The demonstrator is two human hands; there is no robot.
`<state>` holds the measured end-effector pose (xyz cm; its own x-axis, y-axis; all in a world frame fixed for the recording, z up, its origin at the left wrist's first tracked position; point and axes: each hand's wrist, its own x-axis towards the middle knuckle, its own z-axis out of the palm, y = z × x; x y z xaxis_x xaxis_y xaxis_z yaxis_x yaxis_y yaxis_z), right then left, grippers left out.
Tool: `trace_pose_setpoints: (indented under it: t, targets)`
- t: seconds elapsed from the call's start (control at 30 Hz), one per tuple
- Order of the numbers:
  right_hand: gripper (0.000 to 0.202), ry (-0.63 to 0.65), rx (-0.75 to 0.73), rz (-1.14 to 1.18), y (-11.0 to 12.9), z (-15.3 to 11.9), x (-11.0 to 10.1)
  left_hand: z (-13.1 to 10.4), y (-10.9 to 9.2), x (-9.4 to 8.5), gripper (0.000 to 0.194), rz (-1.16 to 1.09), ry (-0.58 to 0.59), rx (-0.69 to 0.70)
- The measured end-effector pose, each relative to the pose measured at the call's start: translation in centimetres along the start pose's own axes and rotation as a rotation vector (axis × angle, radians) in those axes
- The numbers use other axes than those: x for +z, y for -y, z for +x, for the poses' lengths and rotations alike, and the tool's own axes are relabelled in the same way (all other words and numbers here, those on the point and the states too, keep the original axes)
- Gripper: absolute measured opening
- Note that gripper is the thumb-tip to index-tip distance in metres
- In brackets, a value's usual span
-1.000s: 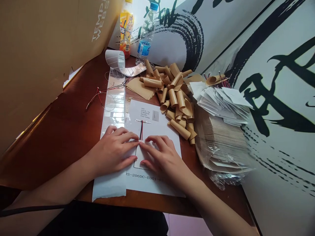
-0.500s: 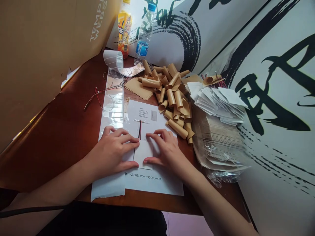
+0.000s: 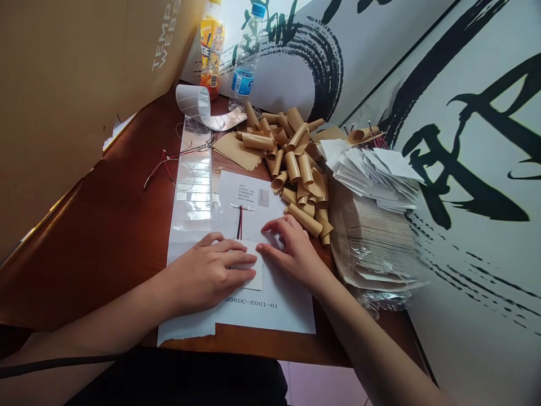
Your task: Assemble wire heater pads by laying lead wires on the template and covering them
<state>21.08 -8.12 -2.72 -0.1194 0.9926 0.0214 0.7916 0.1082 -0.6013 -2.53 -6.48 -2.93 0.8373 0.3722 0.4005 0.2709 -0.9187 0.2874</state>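
Note:
My left hand (image 3: pixel 220 272) lies spread with its fingers across a small white rectangular piece (image 3: pixel 255 281), covering much of it. My right hand (image 3: pixel 291 245) is open at the piece's upper right, its thumb near the piece's edge and its index finger over the printed sheet. The piece rests on the printed white sheet (image 3: pixel 289 310). Red and black wires (image 3: pixel 240 224) run up from its top edge to a clear strip (image 3: pixel 242 208) on the sheet.
Label strip (image 3: pixel 193 186) left of the sheet, curling at the back. Brown paper rolls (image 3: pixel 292 167) behind; a bagged stack (image 3: pixel 376 242) with white pieces (image 3: pixel 372 172) at right. Two bottles (image 3: pixel 211 53) (image 3: pixel 245 62) at the back. Cardboard (image 3: pixel 84 101) at left, loose wires (image 3: pixel 164 160) beside the strip.
My left hand has moved right, farther over the white piece. My right hand has shifted slightly right and up, its thumb lifting away from the piece's lower part.

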Motion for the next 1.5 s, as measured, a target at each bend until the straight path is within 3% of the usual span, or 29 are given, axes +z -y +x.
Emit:
trace_pose_setpoints:
  t: [0.13, 0.4, 0.67, 0.77, 0.87, 1.2, 1.33, 1.5]
  targets:
    - [0.023, 0.013, 0.000, -0.001, -0.2, 0.1, -0.1, 0.1, 0.1, 0.6, 0.020, 0.020, -0.038, -0.015]
    - [0.051, 0.153, -0.051, -0.139, 0.5, -0.6, -1.2, 0.9, 0.1, 1.0, 0.020, 0.025, -0.148, -0.075]
    - [0.089, 0.190, -0.146, -0.271, 0.7, -1.3, -0.9, 0.5, 0.6, 0.5, 0.026, 0.028, -0.021, -0.124]
    - [0.082, 0.211, -0.078, -0.200, 0.9, -1.1, -1.1, 0.3, 0.6, 0.4, 0.033, 0.022, 0.051, -0.104]
    - [0.068, 0.202, -0.027, -0.135, 1.0, -0.7, -1.1, 0.2, 0.7, 0.4, 0.027, 0.021, 0.068, -0.070]
    - [0.028, 0.031, 0.049, 0.100, -0.1, 0.2, -0.3, -0.3, 0.8, 0.8, 0.014, -0.099, -0.070, -0.078]
    - [0.023, -0.027, 0.108, 0.189, 0.2, 0.5, -0.2, -0.5, 1.3, 0.8, 0.013, -0.196, -0.070, -0.128]
    - [0.019, -0.070, 0.169, 0.248, 0.8, 0.4, 0.1, -0.2, 1.4, 0.2, 0.011, -0.105, -0.098, -0.312]
